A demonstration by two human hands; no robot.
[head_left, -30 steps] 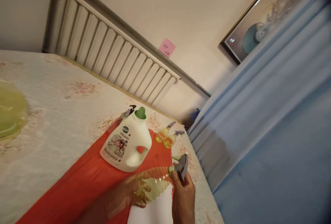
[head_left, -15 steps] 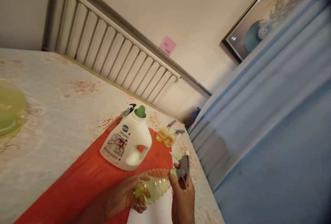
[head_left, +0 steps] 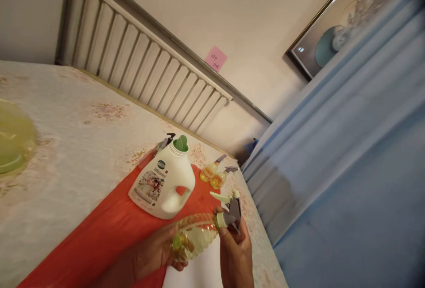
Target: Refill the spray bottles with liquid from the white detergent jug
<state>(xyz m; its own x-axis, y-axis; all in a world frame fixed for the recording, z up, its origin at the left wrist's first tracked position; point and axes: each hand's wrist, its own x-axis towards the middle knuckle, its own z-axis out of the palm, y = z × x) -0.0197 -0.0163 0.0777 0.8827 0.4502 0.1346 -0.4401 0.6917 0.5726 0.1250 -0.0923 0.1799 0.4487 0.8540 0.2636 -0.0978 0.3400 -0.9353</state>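
On the left of the bench [head_left: 73,155], a yellow vessel, perhaps a basin [head_left: 15,133], is cut by the view's edge. A white jug [head_left: 162,186] is placed on red cloth [head_left: 106,230]. Nearer, a tilted ribbed bottle [head_left: 199,237] is gripped by the left hand [head_left: 159,252]. Farther, two small spray bottles [head_left: 217,181] are seen. At right, the grey spray head [head_left: 235,212] is held by the right hand [head_left: 236,250].

Compared with one second ago, the spray head [head_left: 235,213] of the bottle [head_left: 195,237] has turned in the right hand [head_left: 236,250]. Its pale lever [head_left: 219,197], which was partly hidden then, now shows clearly and reaches farther toward nine o'clock. More of the pale collar [head_left: 221,220] can be seen. The thumb [head_left: 228,239] of this hand has moved a little toward six o'clock.
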